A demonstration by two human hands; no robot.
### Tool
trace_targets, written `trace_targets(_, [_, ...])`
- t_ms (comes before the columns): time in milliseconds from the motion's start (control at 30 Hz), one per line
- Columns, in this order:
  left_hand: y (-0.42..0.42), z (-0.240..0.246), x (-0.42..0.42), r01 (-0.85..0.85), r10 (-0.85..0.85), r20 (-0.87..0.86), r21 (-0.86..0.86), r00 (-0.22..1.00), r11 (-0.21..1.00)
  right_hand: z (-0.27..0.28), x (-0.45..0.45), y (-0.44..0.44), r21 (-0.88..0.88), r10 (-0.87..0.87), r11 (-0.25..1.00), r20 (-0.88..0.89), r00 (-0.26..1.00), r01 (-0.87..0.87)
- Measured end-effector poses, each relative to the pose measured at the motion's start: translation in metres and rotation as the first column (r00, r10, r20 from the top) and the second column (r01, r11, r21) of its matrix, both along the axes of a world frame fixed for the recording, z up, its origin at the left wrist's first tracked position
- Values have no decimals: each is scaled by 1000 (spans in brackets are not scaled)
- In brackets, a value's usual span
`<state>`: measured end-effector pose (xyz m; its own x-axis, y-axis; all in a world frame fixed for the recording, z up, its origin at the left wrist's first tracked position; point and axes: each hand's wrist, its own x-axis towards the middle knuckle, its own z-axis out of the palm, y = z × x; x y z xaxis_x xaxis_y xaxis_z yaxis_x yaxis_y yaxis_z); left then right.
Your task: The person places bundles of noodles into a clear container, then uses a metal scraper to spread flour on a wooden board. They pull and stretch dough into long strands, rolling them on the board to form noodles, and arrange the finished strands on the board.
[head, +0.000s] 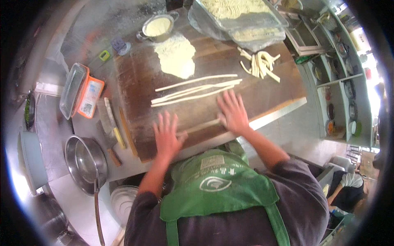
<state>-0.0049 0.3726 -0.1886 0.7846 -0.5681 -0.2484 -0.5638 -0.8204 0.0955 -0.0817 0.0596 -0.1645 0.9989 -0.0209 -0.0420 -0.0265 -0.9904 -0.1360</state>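
Observation:
A thin dough rope [200, 125] lies along the near side of the wooden board [212, 55], its ends running under or against my two hands. My left hand [167, 135] is spread palm down at its left end, and my right hand [234, 113] is spread at its right end. Both look blurred. Just beyond my fingers, several long dough strips [197, 89] lie roughly parallel. Farther right is a tangled heap of shorter dough strips [261, 64]. A patch of flour [177, 58] covers the board's far left part.
A metal strainer of flour [158, 27] and a clear tub of flour [258, 30] stand at the back. Left of the board are a cleaver [106, 126], a yellow-handled tool [114, 126], a steel pot [86, 163] and an orange-edged container [91, 97]. Another person [347, 187] is at far right.

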Motion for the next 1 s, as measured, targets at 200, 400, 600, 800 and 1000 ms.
trace_targets(200, [15, 13, 8, -121, 147, 125, -195, 981, 973, -4, 4, -14, -40, -7, 999, -50, 999, 5])
trace_targets(400, [50, 1, 11, -9, 51, 257, -164, 965, 986, -15, -19, -27, 6, -70, 998, 163, 984, 69])
trace_targets(600, [42, -65, 128, -71, 183, 439, -260, 880, 963, -99, 62, -56, -80, -102, 989, 243, 965, 125])
trace_targets(800, [-88, -19, 55, 322, -287, 283, -88, 915, 943, -54, 38, 4, -64, 143, 988, 57, 988, -139])
trace_targets(1000, [-84, -14, -19, 457, -451, 72, -163, 889, 874, -1, -41, -3, 51, 250, 968, -91, 964, -246])
